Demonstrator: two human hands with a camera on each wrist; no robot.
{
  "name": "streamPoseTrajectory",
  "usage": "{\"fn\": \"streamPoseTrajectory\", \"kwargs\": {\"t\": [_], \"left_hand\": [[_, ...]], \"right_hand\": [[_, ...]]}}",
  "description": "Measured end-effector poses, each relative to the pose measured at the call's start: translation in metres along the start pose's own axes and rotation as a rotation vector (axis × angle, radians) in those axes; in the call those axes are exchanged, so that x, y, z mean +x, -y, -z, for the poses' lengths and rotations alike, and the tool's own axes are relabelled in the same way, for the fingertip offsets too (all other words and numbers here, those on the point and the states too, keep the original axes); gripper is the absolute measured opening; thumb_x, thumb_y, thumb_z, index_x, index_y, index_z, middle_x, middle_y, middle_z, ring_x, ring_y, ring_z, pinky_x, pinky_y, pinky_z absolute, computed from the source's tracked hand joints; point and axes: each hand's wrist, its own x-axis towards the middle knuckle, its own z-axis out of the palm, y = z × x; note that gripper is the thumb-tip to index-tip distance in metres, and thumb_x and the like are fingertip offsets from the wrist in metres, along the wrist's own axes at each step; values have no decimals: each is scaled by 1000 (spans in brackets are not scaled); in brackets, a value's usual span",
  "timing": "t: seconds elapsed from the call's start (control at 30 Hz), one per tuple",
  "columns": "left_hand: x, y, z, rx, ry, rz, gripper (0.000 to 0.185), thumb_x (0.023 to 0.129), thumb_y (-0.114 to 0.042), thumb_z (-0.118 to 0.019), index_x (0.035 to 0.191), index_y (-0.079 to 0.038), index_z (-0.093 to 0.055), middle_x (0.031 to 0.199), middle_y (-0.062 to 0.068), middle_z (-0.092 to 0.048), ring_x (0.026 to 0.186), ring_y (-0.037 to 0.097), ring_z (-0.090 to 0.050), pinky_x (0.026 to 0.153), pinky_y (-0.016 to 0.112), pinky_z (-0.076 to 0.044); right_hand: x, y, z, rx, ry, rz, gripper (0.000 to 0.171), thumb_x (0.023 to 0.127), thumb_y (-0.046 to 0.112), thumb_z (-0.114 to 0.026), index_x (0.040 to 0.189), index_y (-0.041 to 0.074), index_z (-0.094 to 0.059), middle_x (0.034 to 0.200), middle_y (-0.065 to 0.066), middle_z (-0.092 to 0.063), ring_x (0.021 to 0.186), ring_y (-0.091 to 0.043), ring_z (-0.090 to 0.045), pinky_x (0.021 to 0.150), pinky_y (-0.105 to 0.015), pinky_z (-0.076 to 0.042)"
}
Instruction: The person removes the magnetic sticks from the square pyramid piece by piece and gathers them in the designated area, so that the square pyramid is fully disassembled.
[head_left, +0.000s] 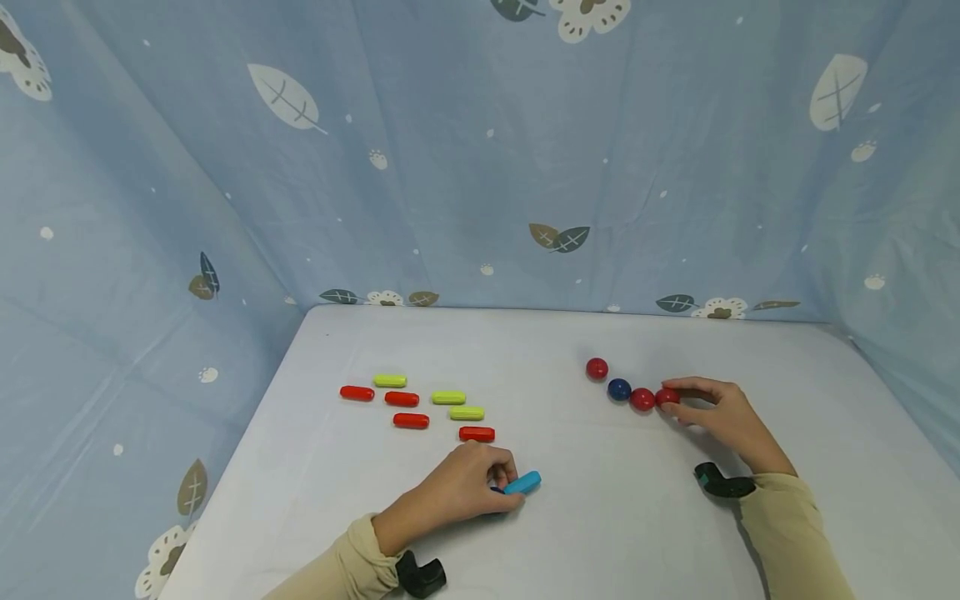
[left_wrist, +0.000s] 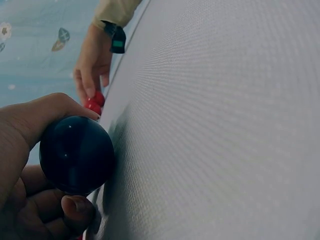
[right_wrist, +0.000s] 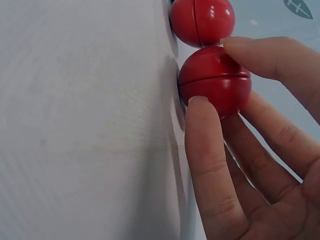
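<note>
My left hand (head_left: 480, 479) rests on the white table (head_left: 600, 517) near its front. In the left wrist view its thumb and fingers (left_wrist: 20, 150) curl round a dark blue ball (left_wrist: 76, 155). A light blue capsule (head_left: 522, 482) lies at its fingertips. My right hand (head_left: 712, 412) pinches a red ball (head_left: 667, 397) that rests on the table. That ball ends a row made with another red ball (head_left: 642, 399), a blue ball (head_left: 618, 389) and a third red ball (head_left: 597, 368). The right wrist view shows thumb and fingers (right_wrist: 210, 165) round the red ball (right_wrist: 215, 80), which touches its red neighbour (right_wrist: 201, 20).
Several red capsules (head_left: 402, 399) and yellow-green capsules (head_left: 448, 397) lie in loose rows at the table's left middle. Blue patterned cloth (head_left: 480, 167) walls the table on the back and both sides. Black wrist mounts (head_left: 722, 482) sit on both forearms.
</note>
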Motion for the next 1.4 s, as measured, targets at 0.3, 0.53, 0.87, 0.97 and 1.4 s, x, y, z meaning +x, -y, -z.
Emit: {"fn": "streamPoseTrajectory", "kwargs": {"t": [0.3,0.53,0.87,0.97,1.4], "left_hand": [[0,2,2,-48,-4,-23,13,85,-25,-81,83,-22,-69,72,-16,-60,67,-4,-51,63,16,-43],[1,2,5,-172,-67,-108,15,87,-19,-82,88,-20,-68,81,-6,-60,66,-2,-50,62,14,-44],[0,2,6,-225,-117,-161,18,88,-11,-79,93,-20,-63,81,-7,-67,68,-1,-58,62,17,-50],[1,2,6,-199,-126,-159,18,87,-11,-80,92,-20,-66,84,-6,-70,72,0,-61,66,18,-53],[0,1,6,-86,-119,-128,15,84,-18,-87,94,-15,-76,91,-5,-75,82,-1,-64,76,18,-53]], "right_hand": [[-5,9,3,55,-72,19,52,97,41,-72,137,8,-64,139,-20,-64,134,-26,-50,101,-68,-45],[-2,29,-8,126,-160,124,43,96,31,-75,133,10,-68,130,-6,-68,113,11,-55,83,-12,-53],[0,74,-72,331,129,328,33,91,14,-80,122,4,-72,122,-18,-72,103,-13,-69,69,-29,-60],[-2,85,-91,370,270,345,36,90,15,-80,124,5,-71,124,-16,-72,107,-16,-69,66,-34,-62],[-8,98,-122,477,595,393,34,87,11,-83,119,6,-73,116,-17,-73,74,-3,-65,55,-21,-53]]}}
